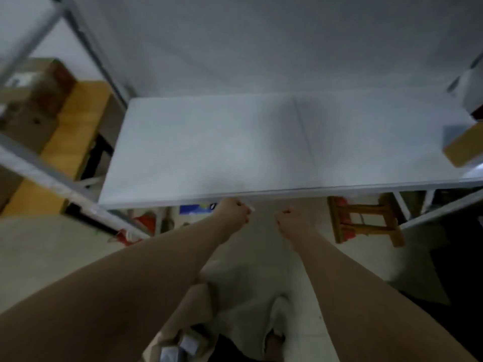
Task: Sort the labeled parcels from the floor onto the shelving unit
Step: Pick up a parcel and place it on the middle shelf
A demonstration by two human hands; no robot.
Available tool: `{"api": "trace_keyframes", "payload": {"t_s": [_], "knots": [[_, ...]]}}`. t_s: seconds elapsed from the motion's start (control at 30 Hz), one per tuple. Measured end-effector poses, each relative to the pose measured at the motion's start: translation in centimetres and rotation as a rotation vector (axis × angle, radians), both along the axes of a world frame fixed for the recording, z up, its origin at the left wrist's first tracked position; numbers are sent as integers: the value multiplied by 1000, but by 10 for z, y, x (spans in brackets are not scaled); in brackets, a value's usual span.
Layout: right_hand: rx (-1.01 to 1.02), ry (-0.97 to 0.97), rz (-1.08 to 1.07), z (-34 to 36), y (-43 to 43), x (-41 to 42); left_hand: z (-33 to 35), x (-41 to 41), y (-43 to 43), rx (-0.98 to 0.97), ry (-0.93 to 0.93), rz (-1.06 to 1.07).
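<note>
Head view, looking down over the shelving unit. Both forearms reached forward so that the left hand (234, 213) and right hand (290, 221) sat just below the front lip of the white shelf (209, 152), close together but apart. The right hand was clenched, knuckles up, with nothing visible in it. The left hand's fingers were likewise curled, and a small pale sliver (250, 206) showed at its knuckles; blur prevented telling whether this was pinched or belonged to the shelf edge. Neither hand carried a parcel, which suggests a moment between placements rather than a transfer. A brown parcel (464, 146) with a pale label lay at the shelf's far right end, partly cut off by the frame, probably set there to leave the broad middle free for later items. A tan labelled parcel (177, 340) lay low in the frame near the person's legs, apparently on the floor and not yet sorted. Cardboard boxes (36, 100) stood on the neighbouring rack at left, and a wooden stool (366, 223) stood on the floor beneath the shelf, out of the reaching path.
</note>
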State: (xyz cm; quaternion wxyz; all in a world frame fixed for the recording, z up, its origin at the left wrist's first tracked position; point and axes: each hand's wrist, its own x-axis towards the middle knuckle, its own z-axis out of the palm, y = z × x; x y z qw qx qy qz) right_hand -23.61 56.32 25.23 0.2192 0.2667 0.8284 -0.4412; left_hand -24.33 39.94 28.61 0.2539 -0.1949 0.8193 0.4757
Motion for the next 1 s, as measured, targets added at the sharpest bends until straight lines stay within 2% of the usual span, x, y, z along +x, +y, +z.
{"api": "trace_keyframes", "payload": {"t_s": [0.27,0.5,0.63,0.83,1.0], "knots": [[-86,-54,237,-21,-198,58,-23,100,-197,7,-64,257],[-62,-163,378,-54,-303,107,-67,161,-306,26,-187,399],[-38,-260,421,-91,-339,128,-103,188,-339,66,-314,487],[-23,-361,476,-167,-353,132,-176,201,-344,127,-443,622],[103,-437,512,-264,-329,124,-269,203,-329,149,-510,579]]}}
